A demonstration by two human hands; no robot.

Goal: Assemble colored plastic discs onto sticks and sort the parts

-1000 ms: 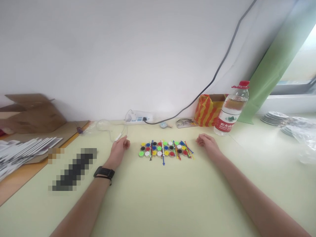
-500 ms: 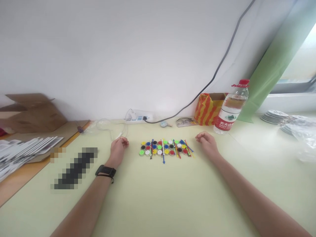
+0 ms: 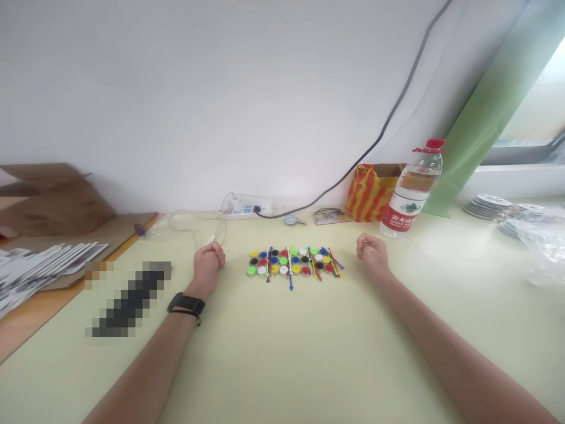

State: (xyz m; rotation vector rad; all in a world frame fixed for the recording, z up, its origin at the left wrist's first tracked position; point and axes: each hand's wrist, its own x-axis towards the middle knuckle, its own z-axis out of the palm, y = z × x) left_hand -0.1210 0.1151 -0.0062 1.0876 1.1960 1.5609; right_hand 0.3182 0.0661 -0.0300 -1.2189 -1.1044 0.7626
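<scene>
Both my hands rest on the pale green tabletop as closed fists, with nothing showing in them. My left hand [image 3: 209, 262], with a black watch [image 3: 187, 303] on its wrist, lies to the left of several rows of small round pieces. My right hand [image 3: 373, 255] lies to the right of those rows, apart from them. The round pieces [image 3: 283, 261] have red, yellow, green, blue, black and white tops. Across them lie thin plastic arrows in several colours, among them a blue-tipped one [image 3: 291, 283] that points towards me.
A large water bottle [image 3: 409, 194] stands beyond my right hand, beside a red-and-yellow striped bag [image 3: 369, 194]. A power strip [image 3: 247, 207] lies against the wall. On the left are flat white pieces [image 3: 57, 268] and a cardboard box [image 3: 62, 197]; stacked discs [image 3: 488, 206] are at right.
The fingers of both hands have curled into tighter fists. My hands have moved slightly outward from the rows. The round pieces and arrows keep their arrangement; the view has shifted a little.
</scene>
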